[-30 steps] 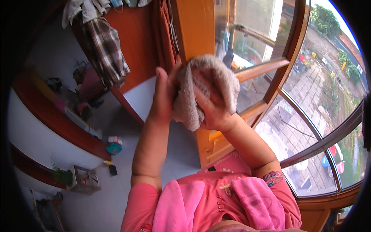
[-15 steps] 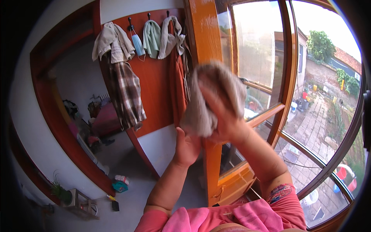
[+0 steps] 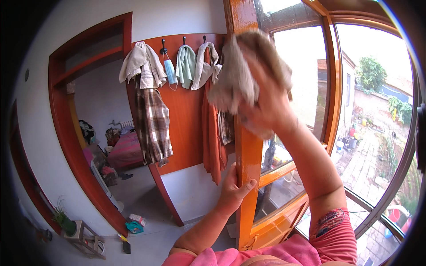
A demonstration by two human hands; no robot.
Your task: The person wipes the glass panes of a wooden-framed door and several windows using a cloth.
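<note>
My right hand [image 3: 268, 106] is raised and clutches a greyish-beige cloth [image 3: 235, 84] at the upper part of an orange-brown wooden door [image 3: 249, 150] with glass panes. The cloth drapes over the door's upright and is smeared by motion, as are some of the fingers. Lower down, my left hand [image 3: 234, 191] grips the edge of the same upright. Its thumb lies across the near face, and the other fingers are partly hidden round the edge.
Left of the door, a red-brown wall panel [image 3: 188, 146] carries hooks with cloths, a blue face mask [image 3: 170, 72] and a plaid shirt [image 3: 153, 124]. A doorway opens onto a room with a pink-covered bed [image 3: 128, 148]. A potted plant [image 3: 67, 225] stands on a small stool. Large windows face a yard.
My right hand has lifted the cloth higher along the door. The left hand, formerly just below the cloth, now holds the door's upright. The view has tilted upward.
</note>
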